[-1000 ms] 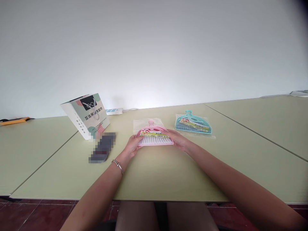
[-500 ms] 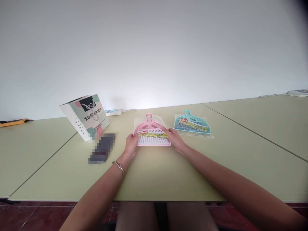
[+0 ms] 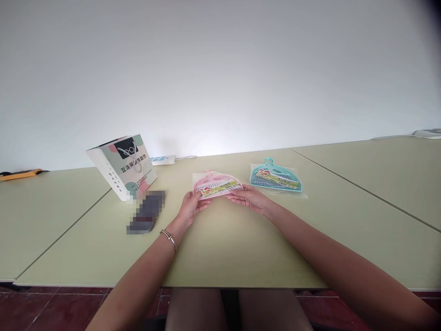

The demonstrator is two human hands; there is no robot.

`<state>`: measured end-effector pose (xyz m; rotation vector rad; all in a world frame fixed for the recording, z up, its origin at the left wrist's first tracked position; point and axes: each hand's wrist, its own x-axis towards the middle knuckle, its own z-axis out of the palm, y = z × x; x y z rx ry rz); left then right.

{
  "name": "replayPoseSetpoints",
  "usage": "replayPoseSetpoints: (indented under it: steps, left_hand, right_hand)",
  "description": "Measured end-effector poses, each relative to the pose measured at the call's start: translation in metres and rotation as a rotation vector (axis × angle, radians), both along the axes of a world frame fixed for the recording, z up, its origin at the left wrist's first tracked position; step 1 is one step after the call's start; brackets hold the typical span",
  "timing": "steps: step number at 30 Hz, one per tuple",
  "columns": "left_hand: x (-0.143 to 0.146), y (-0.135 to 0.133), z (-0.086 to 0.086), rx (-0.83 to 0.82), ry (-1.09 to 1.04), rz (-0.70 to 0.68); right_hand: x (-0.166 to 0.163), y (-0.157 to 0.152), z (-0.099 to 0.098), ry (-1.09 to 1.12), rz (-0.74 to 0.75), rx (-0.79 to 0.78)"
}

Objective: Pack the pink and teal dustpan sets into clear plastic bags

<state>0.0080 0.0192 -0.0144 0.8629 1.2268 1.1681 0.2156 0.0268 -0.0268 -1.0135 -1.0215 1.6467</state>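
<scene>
A pink dustpan and brush set (image 3: 217,178) in clear plastic wrap, with a yellow-green label across it, is held between my two hands. It tilts so that its handle points away from me and looks foreshortened. My left hand (image 3: 190,207) grips its near left corner, thumb on top and fingers beneath. My right hand (image 3: 251,198) has the near right corner, thumb over the label and fingers underneath. To the right, apart from my hand, a matching teal dustpan set (image 3: 275,177) lies flat in its own clear wrap.
A paper carrier bag (image 3: 132,165) with rope handles leans at the left. In front of it lies a dark, pixelated flat object (image 3: 147,212). A white item (image 3: 164,160) sits by the wall, and an orange object (image 3: 22,174) is far left. The table (image 3: 241,257) ends near my legs.
The pink dustpan set has tipped, its near edge rising and its handle end dropping lower in view. My fingers have shifted beneath its near edge.
</scene>
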Motion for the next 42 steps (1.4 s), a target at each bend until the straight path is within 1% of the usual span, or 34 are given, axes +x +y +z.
replayPoseSetpoints:
  steps: [2,5,7,9,11,13,15,18,20,24,28,32,35,37,38,40,42]
  left_hand:
    - [0.001,-0.001,0.001,-0.011,-0.073,-0.030]
    - [0.002,0.000,0.001,-0.028,-0.155,-0.083]
    - [0.002,0.000,0.001,-0.030,-0.178,-0.063]
    - [0.001,0.002,0.000,-0.046,-0.164,-0.008]
    - [0.000,0.003,-0.001,-0.073,-0.106,0.032]
    - [-0.001,0.003,0.000,-0.085,-0.036,0.024]
    - [-0.002,0.002,0.001,-0.076,0.008,-0.014]
    - [-0.003,0.000,0.002,-0.046,0.002,-0.110]
    - [-0.003,-0.001,0.002,-0.043,-0.013,-0.134]
    - [-0.005,0.002,0.001,-0.045,-0.002,-0.071]
    - [-0.010,0.007,0.001,-0.055,0.008,-0.031]
    - [-0.012,0.008,0.004,-0.075,0.014,-0.031]
    - [-0.011,0.004,0.006,-0.098,0.056,-0.079]
    - [-0.009,0.001,0.007,-0.061,0.065,-0.150]
    - [-0.009,-0.001,0.007,-0.023,0.050,-0.204]
    - [-0.011,-0.004,0.007,0.074,0.023,-0.357]
    - [-0.015,-0.005,0.005,0.165,0.099,-0.506]
  right_hand:
    - [0.000,0.002,-0.003,0.002,-0.047,-0.060]
    - [-0.002,0.000,-0.002,-0.006,-0.083,-0.124]
    - [-0.004,-0.002,0.001,-0.024,-0.102,-0.142]
    - [-0.005,-0.003,0.004,-0.055,-0.126,-0.153]
    - [-0.006,-0.003,0.006,-0.078,-0.143,-0.162]
    - [-0.007,-0.003,0.006,-0.080,-0.150,-0.167]
    - [-0.006,-0.001,0.006,-0.068,-0.144,-0.170]
    - [-0.005,0.000,0.005,-0.047,-0.133,-0.180]
    - [-0.006,0.000,0.005,-0.039,-0.113,-0.192]
    - [-0.008,-0.001,0.005,-0.035,-0.071,-0.220]
    - [-0.006,0.000,0.005,-0.021,-0.074,-0.234]
    - [-0.004,-0.002,0.008,-0.013,-0.067,-0.258]
    - [-0.003,-0.003,0.011,0.017,-0.068,-0.252]
    - [-0.001,-0.003,0.012,0.040,-0.067,-0.242]
    - [0.000,-0.002,0.012,0.049,-0.064,-0.238]
    - [0.003,0.000,0.011,0.066,-0.058,-0.225]
    - [0.008,0.003,0.010,0.078,-0.046,-0.207]
